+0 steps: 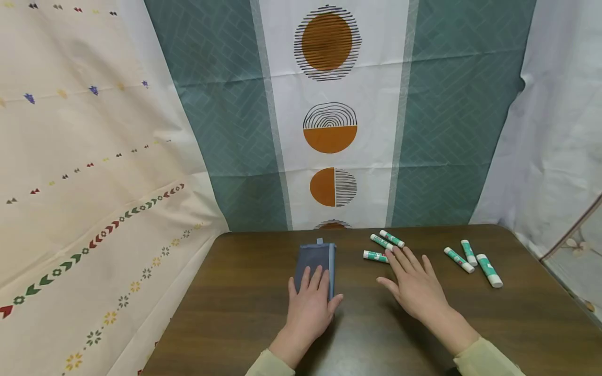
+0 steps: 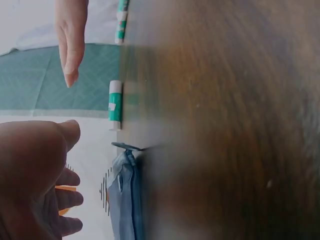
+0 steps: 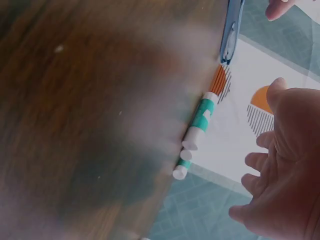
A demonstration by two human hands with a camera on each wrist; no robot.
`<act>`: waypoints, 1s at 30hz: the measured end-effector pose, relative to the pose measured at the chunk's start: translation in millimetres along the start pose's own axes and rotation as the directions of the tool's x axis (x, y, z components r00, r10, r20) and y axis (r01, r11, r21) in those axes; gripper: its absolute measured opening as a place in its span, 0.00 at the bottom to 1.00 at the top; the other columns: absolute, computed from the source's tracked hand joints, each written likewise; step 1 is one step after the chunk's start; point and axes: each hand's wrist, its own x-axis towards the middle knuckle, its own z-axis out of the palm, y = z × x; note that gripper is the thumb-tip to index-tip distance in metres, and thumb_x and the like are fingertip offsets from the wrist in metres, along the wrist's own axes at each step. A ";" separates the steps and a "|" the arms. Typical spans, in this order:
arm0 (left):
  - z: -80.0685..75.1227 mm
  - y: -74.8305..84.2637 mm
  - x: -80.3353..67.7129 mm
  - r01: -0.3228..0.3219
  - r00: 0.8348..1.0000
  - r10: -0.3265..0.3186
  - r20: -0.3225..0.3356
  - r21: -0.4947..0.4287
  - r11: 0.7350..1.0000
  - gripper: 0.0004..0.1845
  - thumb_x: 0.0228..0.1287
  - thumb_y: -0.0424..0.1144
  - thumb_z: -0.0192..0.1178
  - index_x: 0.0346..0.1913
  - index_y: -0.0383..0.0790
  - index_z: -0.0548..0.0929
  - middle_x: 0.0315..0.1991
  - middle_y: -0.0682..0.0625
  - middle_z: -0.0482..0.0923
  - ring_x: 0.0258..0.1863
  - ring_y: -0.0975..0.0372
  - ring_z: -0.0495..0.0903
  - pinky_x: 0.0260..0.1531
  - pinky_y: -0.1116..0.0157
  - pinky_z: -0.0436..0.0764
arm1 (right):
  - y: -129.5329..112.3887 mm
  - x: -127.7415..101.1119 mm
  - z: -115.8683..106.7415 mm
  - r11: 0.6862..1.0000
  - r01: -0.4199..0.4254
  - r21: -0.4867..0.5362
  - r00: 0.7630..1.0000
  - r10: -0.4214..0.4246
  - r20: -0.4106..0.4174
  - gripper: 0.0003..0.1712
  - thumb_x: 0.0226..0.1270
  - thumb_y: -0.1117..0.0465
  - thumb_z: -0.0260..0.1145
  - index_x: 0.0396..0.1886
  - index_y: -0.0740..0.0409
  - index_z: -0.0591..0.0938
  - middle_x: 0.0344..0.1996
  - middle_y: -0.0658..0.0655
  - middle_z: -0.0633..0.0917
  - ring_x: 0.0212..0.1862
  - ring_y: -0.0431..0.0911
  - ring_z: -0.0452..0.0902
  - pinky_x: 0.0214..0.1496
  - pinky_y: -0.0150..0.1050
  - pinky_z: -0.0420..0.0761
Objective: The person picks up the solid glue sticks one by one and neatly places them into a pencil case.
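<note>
A blue-grey zip pouch (image 1: 314, 261) lies flat at the middle of the brown table (image 1: 235, 313). My left hand (image 1: 312, 282) rests with straight fingers over the pouch's near end; the left wrist view shows this hand (image 2: 40, 175) beside the pouch (image 2: 125, 200). My right hand (image 1: 406, 266) is spread flat, palm down, holding nothing. Its fingertips sit just short of three green-and-white glue sticks (image 1: 376, 256). In the right wrist view the right hand (image 3: 280, 175) is beside two of these sticks (image 3: 200, 122).
Three more glue sticks (image 1: 470, 258) lie at the table's right. Patterned curtains hang behind and to the left. The table's right edge (image 1: 555, 282) is close to the sticks.
</note>
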 end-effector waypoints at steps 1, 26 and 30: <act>0.7 0.5 -0.2 0.001 1.000 -0.001 -0.003 -0.001 1.000 0.39 0.83 0.65 0.53 0.83 0.43 0.72 0.83 0.43 0.68 0.84 0.42 0.62 0.74 0.26 0.62 | 0.8 0.1 0.6 1.000 0.000 -0.004 1.000 0.000 0.004 0.46 0.83 0.35 0.62 0.86 0.60 0.66 0.85 0.67 0.65 0.86 0.65 0.55 0.81 0.75 0.53; 15.6 1.6 6.8 0.120 0.990 -0.118 0.076 -0.013 0.993 0.41 0.79 0.65 0.61 0.82 0.43 0.73 0.83 0.40 0.67 0.83 0.38 0.62 0.67 0.22 0.67 | 22.3 6.8 17.6 1.000 -0.026 0.012 0.998 0.025 0.059 0.47 0.83 0.35 0.62 0.85 0.62 0.67 0.84 0.69 0.65 0.84 0.69 0.58 0.80 0.76 0.54; 15.7 1.0 7.8 0.122 0.991 -0.121 0.065 -0.009 0.992 0.40 0.78 0.63 0.62 0.81 0.42 0.74 0.82 0.39 0.68 0.82 0.38 0.64 0.65 0.24 0.71 | 25.4 8.2 20.3 0.999 -0.027 0.017 0.997 0.026 0.068 0.47 0.82 0.36 0.63 0.85 0.63 0.67 0.84 0.69 0.66 0.84 0.70 0.58 0.80 0.77 0.54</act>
